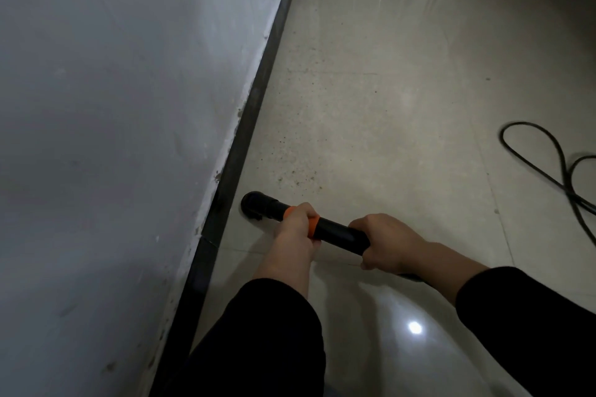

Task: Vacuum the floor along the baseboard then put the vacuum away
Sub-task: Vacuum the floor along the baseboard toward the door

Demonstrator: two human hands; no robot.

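Observation:
A black vacuum tube with an orange band lies low over the pale tiled floor. Its round black nozzle end sits on the floor right beside the dark baseboard. My left hand grips the tube at the orange band. My right hand grips it further back, hiding the rear of the tube. Dark specks of dirt lie scattered on the floor just ahead of the nozzle, along the baseboard.
A grey-white wall fills the left side above the baseboard. A black cable loops on the floor at the right. A bright light spot reflects off the tile near my arms.

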